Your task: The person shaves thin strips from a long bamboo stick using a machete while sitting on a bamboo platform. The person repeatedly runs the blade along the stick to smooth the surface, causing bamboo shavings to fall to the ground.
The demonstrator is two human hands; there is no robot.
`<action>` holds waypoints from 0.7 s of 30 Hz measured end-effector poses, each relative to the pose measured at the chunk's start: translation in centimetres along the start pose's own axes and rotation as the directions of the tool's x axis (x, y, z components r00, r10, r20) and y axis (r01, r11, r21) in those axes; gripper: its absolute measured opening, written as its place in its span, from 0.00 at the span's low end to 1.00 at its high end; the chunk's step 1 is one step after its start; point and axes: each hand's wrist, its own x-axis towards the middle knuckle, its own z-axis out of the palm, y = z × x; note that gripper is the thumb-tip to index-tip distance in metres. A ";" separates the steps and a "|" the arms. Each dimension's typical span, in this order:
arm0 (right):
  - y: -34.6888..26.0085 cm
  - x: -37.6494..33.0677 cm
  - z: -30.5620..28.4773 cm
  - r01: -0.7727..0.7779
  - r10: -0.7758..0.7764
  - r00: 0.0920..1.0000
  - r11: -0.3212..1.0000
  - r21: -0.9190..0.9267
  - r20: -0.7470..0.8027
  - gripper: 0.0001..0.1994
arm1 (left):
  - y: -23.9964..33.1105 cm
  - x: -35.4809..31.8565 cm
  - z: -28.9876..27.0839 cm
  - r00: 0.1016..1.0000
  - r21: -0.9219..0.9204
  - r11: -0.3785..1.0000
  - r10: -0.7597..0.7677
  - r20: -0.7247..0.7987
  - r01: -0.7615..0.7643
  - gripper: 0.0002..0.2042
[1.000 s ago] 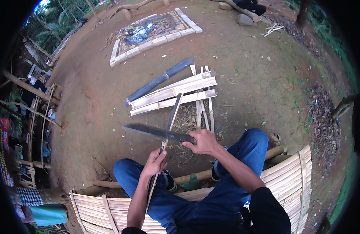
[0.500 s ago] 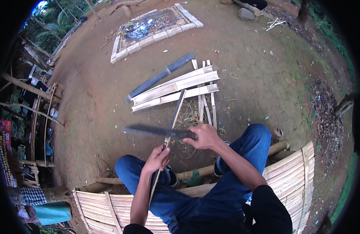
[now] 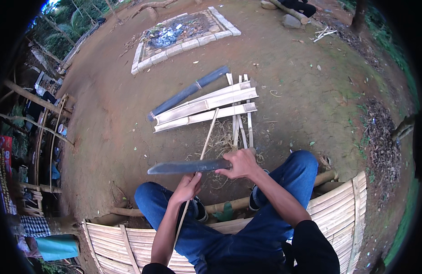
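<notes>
I see my left hand point(image 3: 187, 186) closed around one thin bamboo strip point(image 3: 206, 137) that slants from my lap out over the dirt, and my right hand point(image 3: 240, 163) gripping one long machete point(image 3: 183, 167) laid across it. The strip looks light, springy and splintery, best held low near the knees; beyond lie roughly three wide split bamboo slats point(image 3: 204, 107) and one dark pole point(image 3: 188, 91).

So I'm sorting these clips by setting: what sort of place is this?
Most likely an outdoor village yard used for bamboo work. The ground is bare dirt, split bamboo slats lie on it, a stone-edged ash pit sits beyond, and the right hand holds a long knife.
</notes>
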 end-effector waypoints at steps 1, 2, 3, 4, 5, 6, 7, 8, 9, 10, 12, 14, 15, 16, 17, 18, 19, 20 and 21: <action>0.2 0.3 -0.1 -0.119 0.119 0.993 0.993 0.007 0.004 0.30 | 0.1 0.0 0.1 1.000 0.029 1.000 0.011 -0.004 -0.011 0.14; 0.5 0.8 -0.2 -0.236 0.236 0.972 0.972 0.012 0.008 0.30 | 0.1 0.0 -0.1 1.000 0.053 0.998 0.020 -0.019 -0.019 0.13; 0.6 1.0 -0.1 -0.350 0.350 0.937 0.937 0.016 0.014 0.30 | 0.1 0.1 -0.3 0.999 0.077 0.997 0.030 -0.034 -0.027 0.13; 0.6 1.0 -0.2 -0.326 0.326 0.945 0.945 -0.008 -0.004 0.30 | 0.1 0.4 -0.3 0.998 0.097 0.994 0.046 -0.044 -0.041 0.12; 0.6 0.8 0.0 -0.312 0.312 0.950 0.950 -0.001 -0.008 0.30 | 0.2 0.6 -0.2 0.997 0.117 0.992 0.062 -0.054 -0.056 0.12; 0.7 0.5 0.3 -0.298 0.298 0.954 0.955 0.006 -0.013 0.30 | 0.1 0.3 -0.1 0.997 0.092 0.994 0.066 -0.041 -0.062 0.12; 0.4 0.4 0.5 -0.286 0.286 0.958 0.958 0.020 -0.020 0.30 | 0.2 -0.3 0.0 0.997 0.073 0.995 0.066 -0.028 -0.064 0.12; 0.1 0.2 0.1 -0.250 0.250 0.968 0.968 0.002 0.029 0.30 | 0.4 -0.7 0.0 0.998 0.054 0.996 0.066 -0.015 -0.065 0.13; 0.1 0.3 -0.1 -0.160 0.160 0.987 0.987 0.006 0.000 0.30 | 0.8 -0.7 0.2 0.997 0.021 0.997 0.071 -0.004 -0.071 0.12; 0.1 0.2 -0.2 -0.068 0.069 0.997 0.998 0.009 -0.025 0.29 | 1.1 -0.9 0.7 0.997 -0.015 0.997 0.073 0.003 -0.073 0.12; -0.2 0.4 -0.5 -0.013 0.012 0.998 1.000 -0.015 -0.057 0.29 | 0.8 -1.1 0.6 0.994 -0.088 0.992 0.098 0.044 -0.094 0.11; 0.6 0.7 -0.5 -0.243 0.248 0.968 0.967 0.080 -0.047 0.29 | 0.4 -0.6 0.0 0.992 -0.055 0.991 0.122 0.024 -0.120 0.11; 1.0 0.6 -0.3 -0.355 0.361 0.932 0.927 0.125 -0.035 0.29 | 0.3 -0.4 -0.1 0.991 -0.037 0.990 0.134 0.015 -0.133 0.11; 1.2 0.6 -0.2 -0.306 0.307 0.946 0.952 0.027 -0.101 0.29 | 0.7 0.1 0.0 0.992 -0.026 0.992 0.122 0.034 -0.121 0.11; 1.2 0.3 -0.3 -0.294 0.294 0.953 0.956 0.013 -0.078 0.29 | 0.8 0.0 0.1 0.992 -0.036 0.992 0.124 0.036 -0.122 0.11; 1.1 0.0 -0.4 -0.281 0.281 0.958 0.960 -0.001 -0.055 0.29 | 0.8 -0.3 0.3 0.991 -0.045 0.991 0.125 0.038 -0.123 0.11; 1.0 -0.3 -0.5 -0.268 0.268 0.963 0.963 -0.015 -0.030 0.29 | 0.6 -0.6 0.4 0.991 -0.056 0.991 0.126 0.038 -0.123 0.11; 0.8 -0.3 -0.5 -0.147 0.147 0.988 0.989 0.013 -0.037 0.30 | 0.3 -0.6 0.4 0.992 -0.074 0.991 0.118 0.053 -0.114 0.11; 0.6 -0.1 -0.7 -0.061 0.060 0.997 0.998 -0.023 -0.056 0.29 | -0.1 -0.4 0.4 0.992 -0.064 0.993 0.104 0.071 -0.100 0.10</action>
